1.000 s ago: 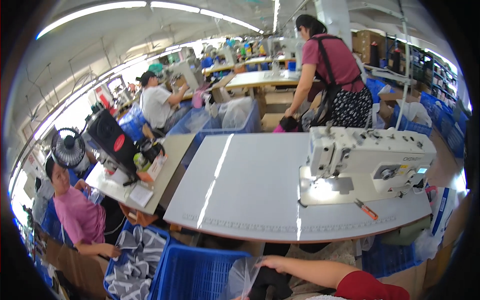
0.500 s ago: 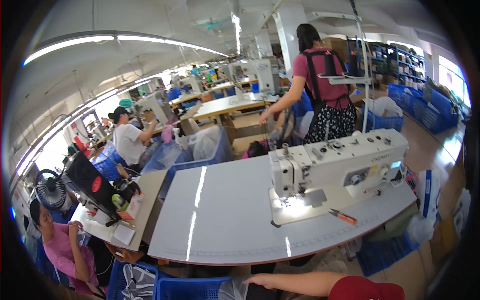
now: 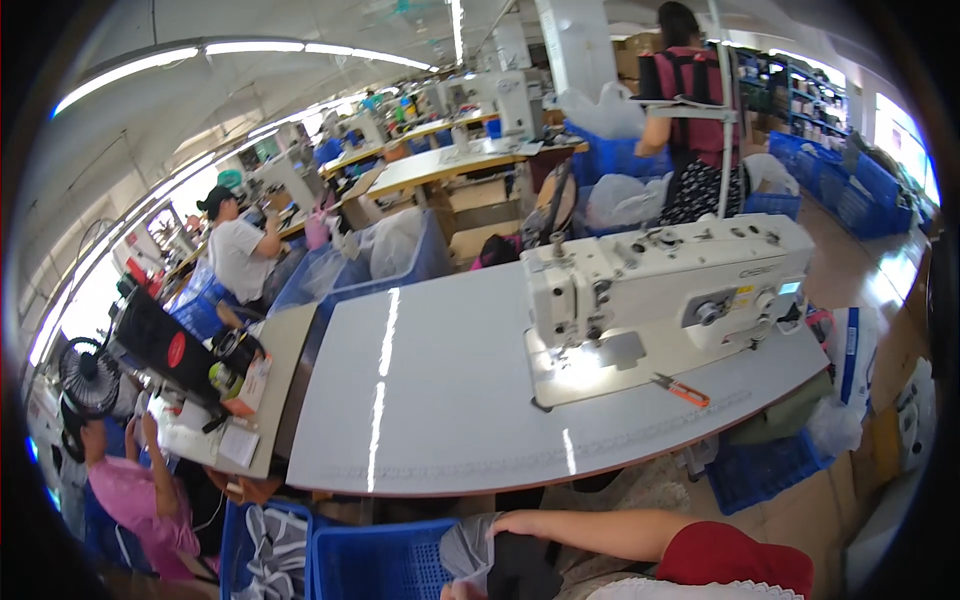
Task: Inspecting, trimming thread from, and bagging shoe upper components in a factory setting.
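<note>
Bag [image 3: 467, 548], clear plastic, is at bottom centre beside black cloth [image 3: 525, 572], its rim pinched by the right hand [image 3: 513, 524]; whether the left hand [image 3: 462, 592], cut off below, grips anything, I cannot tell.

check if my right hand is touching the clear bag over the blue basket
Touching: the head view shows the right hand with its fingertips on the upper edge of the clear bag.

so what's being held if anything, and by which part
A clear plastic bag, by its upper right edge, in the right hand; for the left hand, it's unclear.
</note>
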Tool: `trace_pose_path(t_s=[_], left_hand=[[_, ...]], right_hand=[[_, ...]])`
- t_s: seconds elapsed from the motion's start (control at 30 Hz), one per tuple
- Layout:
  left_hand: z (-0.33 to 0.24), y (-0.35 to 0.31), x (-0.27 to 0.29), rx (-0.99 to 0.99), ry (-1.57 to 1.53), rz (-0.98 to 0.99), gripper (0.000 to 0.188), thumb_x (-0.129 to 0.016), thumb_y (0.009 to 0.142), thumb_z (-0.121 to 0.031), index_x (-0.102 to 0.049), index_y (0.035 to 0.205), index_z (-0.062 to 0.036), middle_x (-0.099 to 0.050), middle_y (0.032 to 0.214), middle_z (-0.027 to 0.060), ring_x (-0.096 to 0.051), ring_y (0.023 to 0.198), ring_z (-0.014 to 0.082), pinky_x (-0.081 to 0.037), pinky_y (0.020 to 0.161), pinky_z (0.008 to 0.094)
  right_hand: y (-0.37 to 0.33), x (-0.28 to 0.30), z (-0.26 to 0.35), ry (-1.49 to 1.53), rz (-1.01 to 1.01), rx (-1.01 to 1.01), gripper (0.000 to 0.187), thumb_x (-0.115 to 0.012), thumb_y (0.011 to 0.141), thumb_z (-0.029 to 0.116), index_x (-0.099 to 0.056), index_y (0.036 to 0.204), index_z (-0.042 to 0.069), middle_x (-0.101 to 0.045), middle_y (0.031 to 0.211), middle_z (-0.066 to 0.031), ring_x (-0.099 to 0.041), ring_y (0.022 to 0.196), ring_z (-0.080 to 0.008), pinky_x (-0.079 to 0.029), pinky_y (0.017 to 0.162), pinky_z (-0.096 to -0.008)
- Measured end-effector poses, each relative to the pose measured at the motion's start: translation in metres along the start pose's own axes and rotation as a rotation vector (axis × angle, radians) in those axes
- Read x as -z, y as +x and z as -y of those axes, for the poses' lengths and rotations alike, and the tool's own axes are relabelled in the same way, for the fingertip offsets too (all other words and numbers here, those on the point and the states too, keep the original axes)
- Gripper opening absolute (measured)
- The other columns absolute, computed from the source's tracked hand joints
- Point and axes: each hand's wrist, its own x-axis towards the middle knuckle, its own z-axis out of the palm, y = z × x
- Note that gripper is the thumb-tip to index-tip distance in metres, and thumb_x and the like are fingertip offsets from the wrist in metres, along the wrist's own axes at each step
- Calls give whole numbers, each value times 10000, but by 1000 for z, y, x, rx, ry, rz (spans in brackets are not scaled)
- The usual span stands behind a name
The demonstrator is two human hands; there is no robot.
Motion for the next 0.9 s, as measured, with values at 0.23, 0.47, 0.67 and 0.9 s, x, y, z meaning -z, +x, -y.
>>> trace_pose_path(t_s=[0.23,0.47,0.67,0.9], left_hand=[[5,12,-16,-115,-31,69,385,-562,824,-27,-451,1192,-32,-571,951,88,-540,812,140,-454,671,244],[3,24,10,-224,536,121,543,-611,743,-22,-432,1256,-46,-597,920,96,-573,855,204,-483,744,300],[-11,34,15,-195,416,92,336,-507,904,-242,-608,1113,0,-475,531,17,-446,487,93,-350,446,264],[-21,21,-25,-75,-171,104,403,-460,928,-169,-446,1291,4,-424,607,-37,-378,514,41,-299,452,182]], right_hand=[[-43,-21,38,256,-17,-110,291,-623,769,240,-627,990,51,-612,918,-72,-584,812,-147,-494,692,-299],[-49,-29,40,221,-17,-45,336,-615,781,213,-594,1070,41,-605,986,-77,-580,882,-164,-485,763,-298],[-56,-28,31,0,15,166,496,-591,801,151,-470,1263,14,-558,1149,-88,-508,1045,-146,-404,901,-259],[-47,-44,31,-584,-3,389,482,-548,830,142,-444,1287,28,-549,1191,-95,-489,1077,-162,-379,935,-268]])
